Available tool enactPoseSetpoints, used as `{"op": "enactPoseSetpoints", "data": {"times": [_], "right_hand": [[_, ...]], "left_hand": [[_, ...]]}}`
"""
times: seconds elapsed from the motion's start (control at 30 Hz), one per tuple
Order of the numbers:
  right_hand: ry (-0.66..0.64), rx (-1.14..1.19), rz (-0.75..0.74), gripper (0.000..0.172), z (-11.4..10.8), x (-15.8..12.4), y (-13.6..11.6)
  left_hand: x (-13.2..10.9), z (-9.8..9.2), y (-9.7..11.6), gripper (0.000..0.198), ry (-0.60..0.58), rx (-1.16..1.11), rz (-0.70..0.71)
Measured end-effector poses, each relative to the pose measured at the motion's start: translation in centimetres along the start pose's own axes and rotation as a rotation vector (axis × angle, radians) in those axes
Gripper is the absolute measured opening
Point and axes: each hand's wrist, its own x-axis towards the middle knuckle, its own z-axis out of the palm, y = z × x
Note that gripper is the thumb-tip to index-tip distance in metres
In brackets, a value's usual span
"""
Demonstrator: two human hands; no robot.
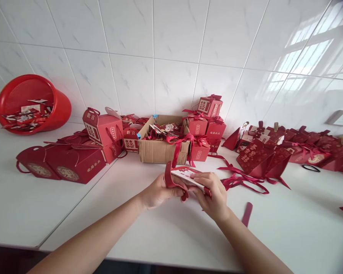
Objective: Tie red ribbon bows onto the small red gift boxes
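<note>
One carton [153, 153] of printed pieces [171, 127] beyond hands [158, 192] [215, 194]

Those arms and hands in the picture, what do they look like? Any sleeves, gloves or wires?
They're human: the left hand and right hand are ungloved. The left forearm and right forearm are bare, with no sleeves or wires visible.

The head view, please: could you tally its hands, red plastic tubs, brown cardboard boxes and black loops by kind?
Hands: 2 (left hand, right hand)
Red plastic tub: 1
Brown cardboard box: 1
Black loop: 1
Total: 5
</note>
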Motion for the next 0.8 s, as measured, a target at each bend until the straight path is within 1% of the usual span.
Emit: {"op": "enactPoseSetpoints", "data": {"times": [0.13,0.2,0.33,0.47,0.53,0.57,0.63,0.7,0.73,0.8], "right_hand": [[-0.018,-0.002,-0.034,0.016,-0.1,-0.2,0.2],[-0.039,-0.014,-0.052,0.019,-0.2,-0.5,0.5],[-0.068,-0.030,-0.070,0.023,-0.2,-0.8,0.7],[-0.002,0.004,-0.035,0.021,-0.1,-0.2,0.3],[0.035,0.015,-0.025,0.022,-0.1,0.1,0.1],[0.048,0.014,-0.025,0.023,-0.1,0.2,0.1],[0.053,0.005,-0.027,0.024,-0.1,0.3,0.0],[0.043,-0.003,-0.021,0.025,-0.1,0.2,0.1],[0.036,-0.005,-0.017,0.026,-0.1,0.1,0.2],[0.026,-0.006,-0.011,0.027,0.0,-0.1,0.3]], "left_hand": [[-0.2,-0.1,-0.1,0.019,-0.046,-0.026,-0.025],[-0.3,-0.3,-0.1,0.021,-0.050,-0.020,-0.050],[-0.4,-0.3,0.0,0.020,-0.021,0.016,-0.057],[-0.8,0.3,0.5,0.014,0.073,0.089,0.010],[-1.1,0.5,0.6,0.011,0.136,0.163,0.085],[-1.2,0.5,0.7,0.009,0.162,0.226,0.149],[-1.3,0.4,0.7,0.007,0.212,0.416,0.324],[-1.3,0.1,0.8,0.014,0.264,0.636,0.508],[-1.2,0.0,0.9,0.017,0.279,0.727,0.572],[-1.1,-0.2,0.9,0.021,0.290,0.836,0.635]]}}
